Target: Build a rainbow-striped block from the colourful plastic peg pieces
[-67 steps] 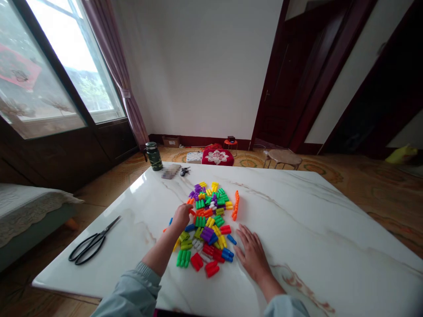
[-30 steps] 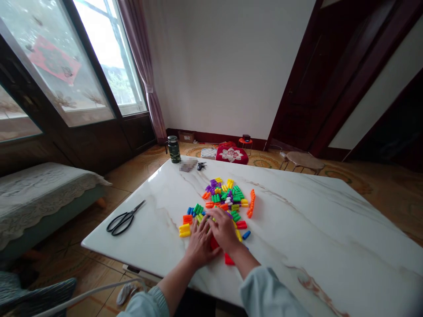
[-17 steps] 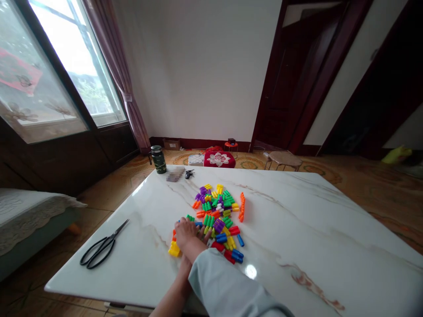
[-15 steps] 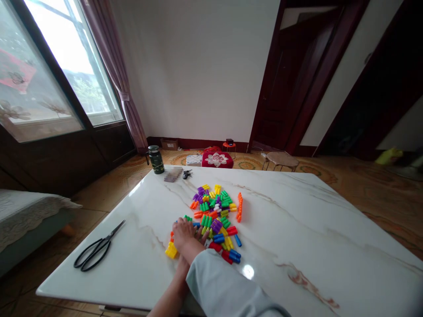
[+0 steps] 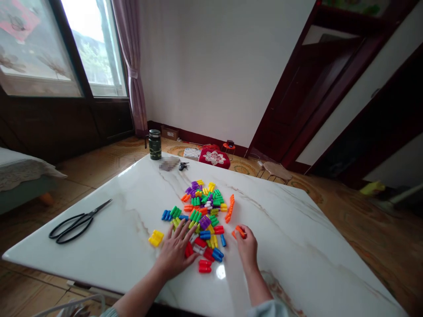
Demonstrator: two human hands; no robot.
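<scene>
While right hand (image 5: 248, 247) holds orange block (image 5: 241, 231), tabletop (image 5: 291, 240) spreads rightward, edge (image 5: 354, 253) distant.

The right hand (image 5: 247, 246), crossed over the left hand (image 5: 176, 253) moments earlier, is now off to the right of the pile (image 5: 205, 221), its fingers closed on an orange piece (image 5: 240, 232). The place beside the yellow piece (image 5: 156, 238), where an orange one lay, is now bare tabletop. Uncovered, the left hand spreads across the pile's near left. Blue (image 5: 166, 215) and green pieces (image 5: 175, 212) emerge at the left edge; a red piece (image 5: 205, 266), lately behind the sleeve (image 5: 269, 308), shows in front. The door (image 5: 307, 92) leans more steeply in view.
</scene>
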